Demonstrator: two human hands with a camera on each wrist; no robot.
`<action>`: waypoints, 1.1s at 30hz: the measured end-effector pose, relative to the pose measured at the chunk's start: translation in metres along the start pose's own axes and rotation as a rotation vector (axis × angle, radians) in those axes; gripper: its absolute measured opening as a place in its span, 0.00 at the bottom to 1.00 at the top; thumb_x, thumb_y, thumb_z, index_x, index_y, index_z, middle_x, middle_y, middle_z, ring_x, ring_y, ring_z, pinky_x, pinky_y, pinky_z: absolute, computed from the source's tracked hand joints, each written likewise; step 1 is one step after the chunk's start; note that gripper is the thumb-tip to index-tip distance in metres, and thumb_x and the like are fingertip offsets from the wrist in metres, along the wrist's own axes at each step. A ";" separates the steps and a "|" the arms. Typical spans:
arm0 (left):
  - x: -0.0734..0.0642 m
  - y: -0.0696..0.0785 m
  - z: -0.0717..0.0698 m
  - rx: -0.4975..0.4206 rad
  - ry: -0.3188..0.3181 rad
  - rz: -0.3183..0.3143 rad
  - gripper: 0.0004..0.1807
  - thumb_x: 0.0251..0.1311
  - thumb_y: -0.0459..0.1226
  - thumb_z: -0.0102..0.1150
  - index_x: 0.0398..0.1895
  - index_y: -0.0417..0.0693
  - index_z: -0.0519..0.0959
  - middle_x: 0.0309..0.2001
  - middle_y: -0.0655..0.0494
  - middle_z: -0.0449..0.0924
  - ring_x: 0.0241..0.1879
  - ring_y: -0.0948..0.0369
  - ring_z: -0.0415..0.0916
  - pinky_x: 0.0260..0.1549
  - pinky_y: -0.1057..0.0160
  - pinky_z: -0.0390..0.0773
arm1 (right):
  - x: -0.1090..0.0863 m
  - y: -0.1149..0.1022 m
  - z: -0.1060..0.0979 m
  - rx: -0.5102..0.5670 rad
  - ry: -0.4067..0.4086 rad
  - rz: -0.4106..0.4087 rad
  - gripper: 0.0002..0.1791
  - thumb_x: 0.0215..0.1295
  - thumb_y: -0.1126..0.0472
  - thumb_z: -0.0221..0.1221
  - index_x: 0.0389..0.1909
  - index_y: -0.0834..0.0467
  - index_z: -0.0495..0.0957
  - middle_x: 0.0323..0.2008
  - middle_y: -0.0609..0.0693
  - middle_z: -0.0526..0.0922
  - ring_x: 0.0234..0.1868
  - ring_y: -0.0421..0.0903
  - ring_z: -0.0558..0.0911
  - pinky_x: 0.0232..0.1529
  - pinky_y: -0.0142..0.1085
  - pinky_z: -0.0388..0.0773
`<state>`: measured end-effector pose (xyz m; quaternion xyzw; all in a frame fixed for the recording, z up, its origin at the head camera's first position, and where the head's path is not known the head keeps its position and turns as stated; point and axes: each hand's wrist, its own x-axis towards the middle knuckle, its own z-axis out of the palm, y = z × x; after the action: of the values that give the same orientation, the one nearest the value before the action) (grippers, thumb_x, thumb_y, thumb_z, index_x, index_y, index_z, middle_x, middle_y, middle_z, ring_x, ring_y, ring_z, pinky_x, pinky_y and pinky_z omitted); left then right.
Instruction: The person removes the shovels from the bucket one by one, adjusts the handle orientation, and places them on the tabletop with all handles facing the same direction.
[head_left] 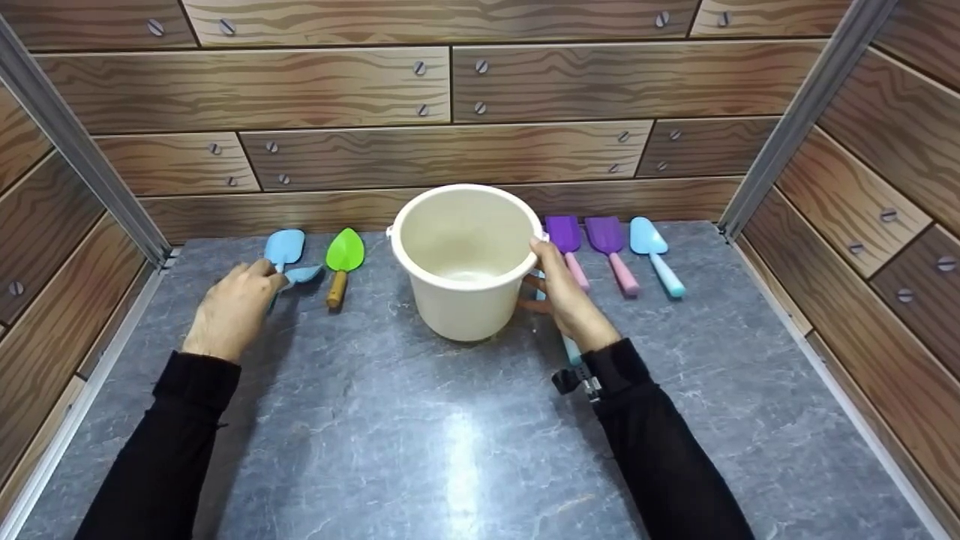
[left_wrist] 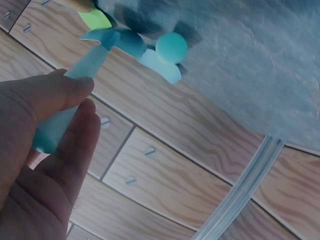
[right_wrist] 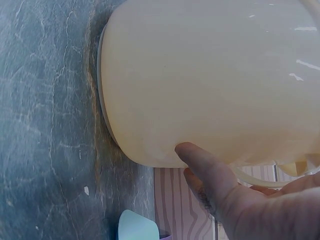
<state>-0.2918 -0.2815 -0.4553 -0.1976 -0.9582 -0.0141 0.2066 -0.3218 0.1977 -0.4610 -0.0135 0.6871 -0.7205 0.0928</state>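
Observation:
My left hand [head_left: 236, 307] pinches the pale turquoise handle of a small blue trowel [head_left: 304, 274] between thumb and fingers. Its blade points right, just above the table in the head view; the left wrist view shows the handle [left_wrist: 85, 67] clearly. Behind that hand lies a blue shovel [head_left: 285, 246]. A cream bucket [head_left: 469, 311] stands upright in the middle, and nothing shows inside. At its right side my right hand [head_left: 566, 300] grips it, thumb at the rim, with fingers [right_wrist: 205, 162] against the outer wall.
A green trowel [head_left: 345, 251] lies left of the bucket. To the right lie two purple shovels [head_left: 564, 234] with pink handles and a light blue trowel [head_left: 649, 236]. Partly under my right arm is another turquoise handle [head_left: 572, 351]. Wood-patterned walls [head_left: 360, 154] enclose the grey table [head_left: 360, 420].

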 end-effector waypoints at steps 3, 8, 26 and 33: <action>-0.002 0.001 0.003 -0.027 -0.005 -0.007 0.07 0.70 0.19 0.67 0.45 0.32 0.89 0.45 0.32 0.86 0.42 0.31 0.86 0.42 0.30 0.90 | 0.000 0.001 0.000 -0.001 -0.004 -0.003 0.46 0.90 0.37 0.40 0.97 0.56 0.46 0.93 0.70 0.56 0.94 0.76 0.58 0.88 0.77 0.67; -0.004 0.004 0.009 -0.086 0.012 -0.036 0.05 0.74 0.20 0.66 0.45 0.33 0.88 0.47 0.29 0.88 0.40 0.28 0.88 0.40 0.28 0.89 | -0.001 0.001 -0.001 -0.006 -0.020 -0.020 0.45 0.90 0.36 0.39 0.96 0.55 0.50 0.91 0.69 0.58 0.93 0.76 0.59 0.88 0.77 0.68; -0.014 0.021 0.028 -0.164 -0.135 -0.138 0.04 0.71 0.22 0.69 0.36 0.30 0.84 0.36 0.31 0.85 0.34 0.31 0.89 0.33 0.32 0.90 | 0.002 0.000 -0.001 -0.010 -0.022 -0.003 0.45 0.91 0.36 0.38 0.97 0.55 0.48 0.93 0.69 0.56 0.94 0.76 0.57 0.89 0.76 0.65; -0.015 0.027 0.031 -0.149 -0.189 -0.161 0.06 0.68 0.23 0.73 0.39 0.29 0.83 0.39 0.30 0.86 0.39 0.31 0.90 0.39 0.32 0.92 | 0.001 -0.002 -0.001 -0.012 -0.013 0.000 0.44 0.92 0.36 0.39 0.97 0.55 0.47 0.92 0.69 0.57 0.94 0.76 0.59 0.89 0.76 0.66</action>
<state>-0.2807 -0.2590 -0.4912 -0.1353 -0.9824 -0.0828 0.0982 -0.3229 0.1988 -0.4594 -0.0188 0.6909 -0.7162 0.0969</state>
